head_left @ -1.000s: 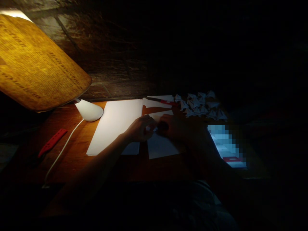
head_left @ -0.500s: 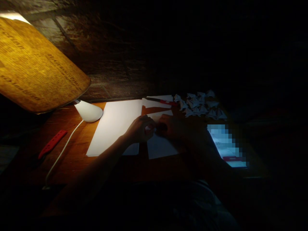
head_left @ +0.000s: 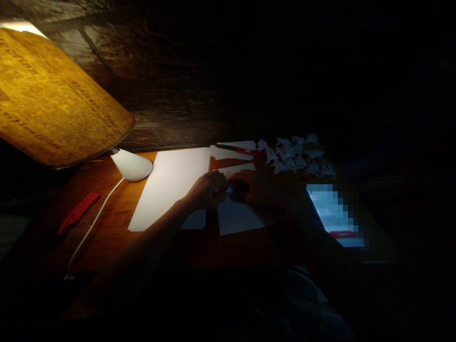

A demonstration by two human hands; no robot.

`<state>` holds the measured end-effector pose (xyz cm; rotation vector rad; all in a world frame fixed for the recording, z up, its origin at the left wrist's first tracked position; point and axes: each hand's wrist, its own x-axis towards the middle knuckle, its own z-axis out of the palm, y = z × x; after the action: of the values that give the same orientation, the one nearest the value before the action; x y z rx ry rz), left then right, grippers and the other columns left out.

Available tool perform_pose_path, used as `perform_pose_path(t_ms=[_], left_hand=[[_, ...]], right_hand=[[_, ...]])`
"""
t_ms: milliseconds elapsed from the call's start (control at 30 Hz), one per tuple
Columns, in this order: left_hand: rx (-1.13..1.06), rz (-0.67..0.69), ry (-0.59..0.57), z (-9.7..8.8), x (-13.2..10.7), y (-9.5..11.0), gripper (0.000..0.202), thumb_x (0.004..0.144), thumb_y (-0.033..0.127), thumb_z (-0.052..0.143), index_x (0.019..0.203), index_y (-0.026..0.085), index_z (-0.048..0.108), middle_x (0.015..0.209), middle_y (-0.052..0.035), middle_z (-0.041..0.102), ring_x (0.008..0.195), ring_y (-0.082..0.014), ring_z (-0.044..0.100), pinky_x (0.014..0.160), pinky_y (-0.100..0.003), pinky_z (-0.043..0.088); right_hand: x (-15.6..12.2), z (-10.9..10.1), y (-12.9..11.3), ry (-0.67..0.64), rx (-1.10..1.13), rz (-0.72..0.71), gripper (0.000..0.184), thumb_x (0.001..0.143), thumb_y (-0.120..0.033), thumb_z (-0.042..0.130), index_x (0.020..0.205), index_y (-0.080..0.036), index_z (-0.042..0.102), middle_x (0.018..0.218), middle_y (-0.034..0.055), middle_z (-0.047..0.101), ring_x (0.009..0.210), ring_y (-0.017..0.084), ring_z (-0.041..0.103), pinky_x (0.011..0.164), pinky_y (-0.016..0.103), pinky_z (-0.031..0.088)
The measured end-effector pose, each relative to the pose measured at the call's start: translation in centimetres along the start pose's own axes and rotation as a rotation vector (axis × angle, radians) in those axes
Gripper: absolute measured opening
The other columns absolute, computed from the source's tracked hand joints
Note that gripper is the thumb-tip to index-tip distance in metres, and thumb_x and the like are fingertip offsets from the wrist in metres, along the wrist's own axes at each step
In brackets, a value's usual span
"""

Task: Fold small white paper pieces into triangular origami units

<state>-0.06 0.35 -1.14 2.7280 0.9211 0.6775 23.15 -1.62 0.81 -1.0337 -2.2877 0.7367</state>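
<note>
My left hand (head_left: 210, 186) and my right hand (head_left: 245, 186) meet over the table, fingers closed on a small folded piece of paper (head_left: 230, 189). Most of that paper is hidden by the fingers, and my right hand lies in deep shadow. Below the hands is a loose white sheet (head_left: 237, 218). To the left, partly under my left forearm, lies a stack of white paper (head_left: 174, 190). Several small folded paper shapes (head_left: 285, 151) are gathered at the back right.
A lit lamp (head_left: 131, 166) with a printed shade stands at the left, its white cord (head_left: 94, 218) running forward. Beside it lies a red-handled tool (head_left: 79, 211). A red and black knife-like tool (head_left: 238, 150) rests on small paper sheets (head_left: 224, 154). A glowing phone or tablet (head_left: 327, 213) lies right.
Less of the white paper shows between my fingers now, and the fingers have shifted slightly around it. Both hands stay in the same place; the things on the table have not moved.
</note>
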Motion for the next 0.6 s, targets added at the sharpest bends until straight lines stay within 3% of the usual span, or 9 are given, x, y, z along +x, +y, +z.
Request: perform_pose_path(t_ms=[133, 267, 433, 600], left_hand=[[0.068, -0.067, 0.004, -0.4, 0.2, 0.9, 0.010, 0.083, 0.026, 0.066, 0.088, 0.020, 0.061, 0.084, -0.0047, 0.067, 0.078, -0.0197, 0.062, 0.070, -0.033, 0.052], [0.111, -0.103, -0.018, -0.7, 0.2, 1.3, 0.024, 0.082, 0.025, 0.069, 0.104, 0.019, 0.060, 0.091, -0.0055, 0.070, 0.082, -0.0210, 0.065, 0.074, -0.034, 0.052], [0.272, 0.096, -0.046, -0.7, 0.0, 0.5, 0.014, 0.091, 0.023, 0.067, 0.105, 0.021, 0.065, 0.101, -0.0058, 0.072, 0.093, -0.0208, 0.066, 0.082, -0.033, 0.052], [0.397, 0.237, -0.033, -0.9, 0.1, 0.6, 0.016, 0.095, 0.020, 0.064, 0.110, 0.024, 0.068, 0.102, -0.0040, 0.071, 0.092, -0.0184, 0.063, 0.077, -0.030, 0.050]], right_hand=[[0.0, 0.1, 0.1, -0.004, -0.029, 0.008, 0.019, 0.080, -0.022, 0.076, 0.098, -0.019, 0.071, 0.095, 0.0053, 0.069, 0.083, 0.019, 0.059, 0.074, 0.030, 0.040], [0.1, 0.3, 0.2, 0.001, -0.004, 0.014, 0.023, 0.079, -0.020, 0.076, 0.101, -0.018, 0.072, 0.097, 0.0063, 0.069, 0.085, 0.020, 0.061, 0.076, 0.030, 0.041], [0.2, 0.3, 0.4, 0.010, -0.038, 0.002, 0.020, 0.078, -0.025, 0.080, 0.094, -0.017, 0.070, 0.093, 0.0052, 0.068, 0.083, 0.019, 0.059, 0.073, 0.030, 0.039], [0.2, 0.4, 0.8, 0.022, -0.047, -0.011, 0.021, 0.077, -0.028, 0.081, 0.090, -0.017, 0.068, 0.089, 0.0043, 0.067, 0.079, 0.018, 0.058, 0.070, 0.029, 0.038]])
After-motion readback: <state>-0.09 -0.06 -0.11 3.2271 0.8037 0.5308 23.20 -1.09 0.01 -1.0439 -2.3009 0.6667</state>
